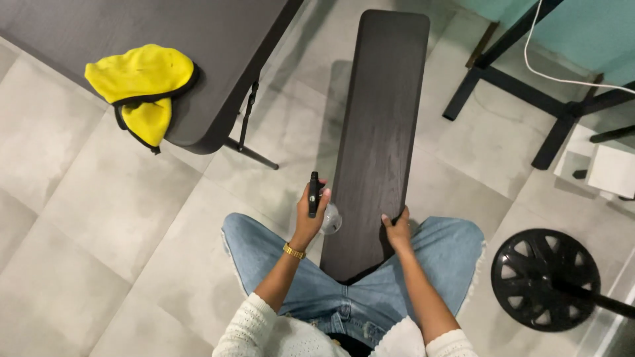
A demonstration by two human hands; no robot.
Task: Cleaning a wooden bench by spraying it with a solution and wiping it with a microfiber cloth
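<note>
Resting lengthwise across the person's lap, a long dark wooden board (380,139) with a fine visible grain and rounded corners stretches away over the floor, its near end lying between the thighs on light blue jeans (456,254) with frayed hems. The right hand (398,230) is closed on the board's right edge close to the near end, fingers curled over the rim and thumb on the flat top. The left hand (312,213) is held just beside the board's left edge, wrapped around a slim black marker-like tool (313,194) that stands upright in the fist; a small rounded, clear glossy object (331,219) shows just behind the fingers, and what it is cannot be told. A gold-coloured link bracelet (294,251) circles the left wrist, and both forearms emerge from white knitted sleeves (246,330).

Large matte grey floor tiles (86,218) lie all around. To the upper left a dark folding table (198,46) with a smooth top carries a crumpled yellow cloth (142,82) edged in black, drooping over the rim. To the right stand black metal frame legs (522,92), a thin white cable (562,78), and a round black perforated base (544,279).
</note>
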